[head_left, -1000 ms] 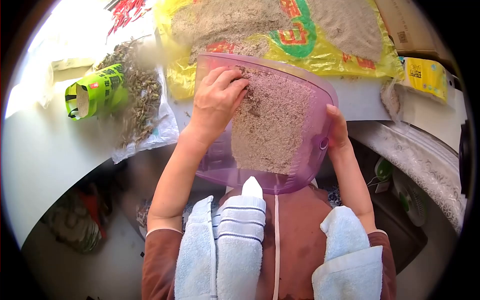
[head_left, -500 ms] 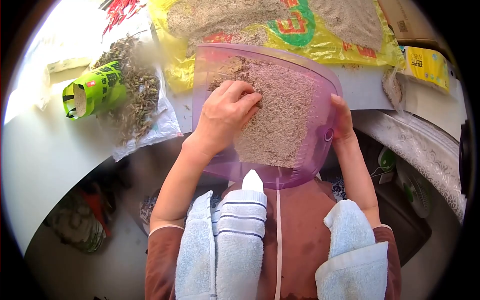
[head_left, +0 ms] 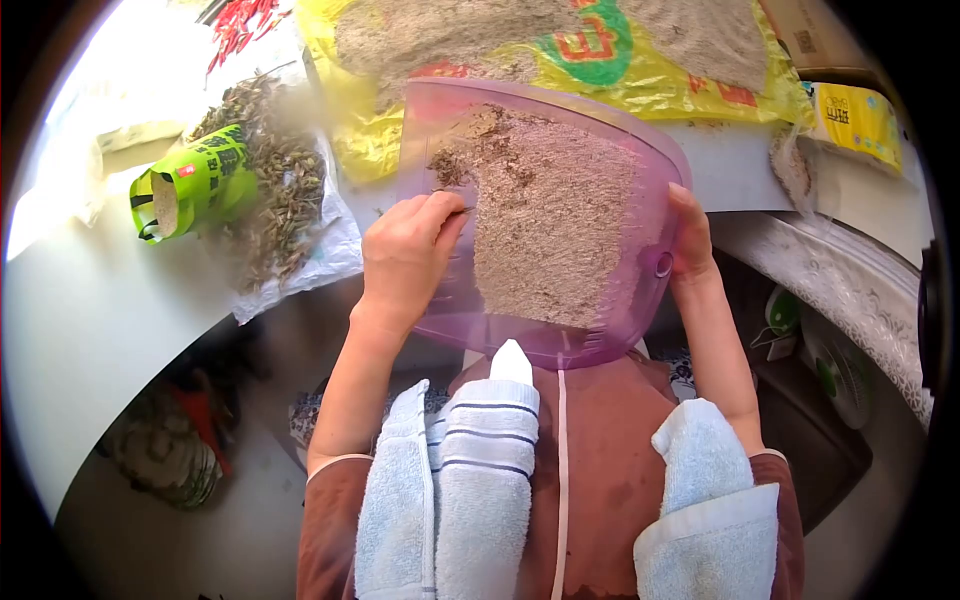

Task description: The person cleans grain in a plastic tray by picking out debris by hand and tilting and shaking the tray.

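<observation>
A translucent purple plastic tray [head_left: 450, 320], shaped like a wide scoop, is tilted toward me at the table edge. Small beige grains [head_left: 555, 240] are spread across it, with dark brown chaff [head_left: 500, 150] gathered at their upper left. My right hand [head_left: 690, 235] grips the tray's right rim, thumb on top and the other fingers mostly hidden. My left hand [head_left: 412, 250] is over the tray's left side, thumb and forefinger pinched together. A tiny dark bit shows at its fingertips, too small to name.
Behind the tray lies a yellow plastic sheet [head_left: 360, 145] with more grain on it. To the left are a green bag [head_left: 205, 185], dried plant pieces [head_left: 285, 200] on white plastic, and red chillies [head_left: 240, 30]. A yellow packet [head_left: 855, 125] stands at the right.
My left hand has moved left and down, off the chaff, to the tray's left side. The dark chaff is now uncovered. My right hand keeps its hold on the rim.
</observation>
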Demonstrator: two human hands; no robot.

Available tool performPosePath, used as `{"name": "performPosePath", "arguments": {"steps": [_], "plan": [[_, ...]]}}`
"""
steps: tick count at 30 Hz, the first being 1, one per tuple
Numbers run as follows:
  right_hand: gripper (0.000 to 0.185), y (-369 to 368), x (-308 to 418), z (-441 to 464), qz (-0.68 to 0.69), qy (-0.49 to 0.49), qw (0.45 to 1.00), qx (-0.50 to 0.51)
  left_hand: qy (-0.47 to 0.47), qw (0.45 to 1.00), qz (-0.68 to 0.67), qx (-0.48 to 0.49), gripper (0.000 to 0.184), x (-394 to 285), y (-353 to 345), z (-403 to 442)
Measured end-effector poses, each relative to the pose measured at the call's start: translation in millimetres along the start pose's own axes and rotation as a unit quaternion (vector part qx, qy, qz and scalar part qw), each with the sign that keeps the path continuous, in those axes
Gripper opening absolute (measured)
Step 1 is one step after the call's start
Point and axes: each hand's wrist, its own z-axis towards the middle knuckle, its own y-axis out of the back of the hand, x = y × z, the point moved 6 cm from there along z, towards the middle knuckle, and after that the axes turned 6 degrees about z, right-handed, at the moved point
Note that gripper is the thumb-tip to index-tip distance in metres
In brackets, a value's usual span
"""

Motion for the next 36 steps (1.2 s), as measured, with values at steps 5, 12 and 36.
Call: {"name": "performPosePath", "arguments": {"steps": [5, 12, 36], "plan": [[0.062, -3.6, 0.0, -1.8, 0.007, -0.003, 1.000, 0.000, -0.013, 0.999, 0.027, -0.040, 0.016, -1.2, 18.6, 14.5], [0.063, -9.8, -3.8, -5.2, 0.001, -0.006, 1.000, 0.003, -0.084, 0.990, 0.040, -0.107, 0.016, -11.3, -7.0, 56.2], [0.059, -6.1, 2.1, -3.2, 0.007, 0.024, 1.000, 0.000, -0.125, 0.990, 0.007, -0.063, 0.027, 19.3, 12.8, 0.5]]}}
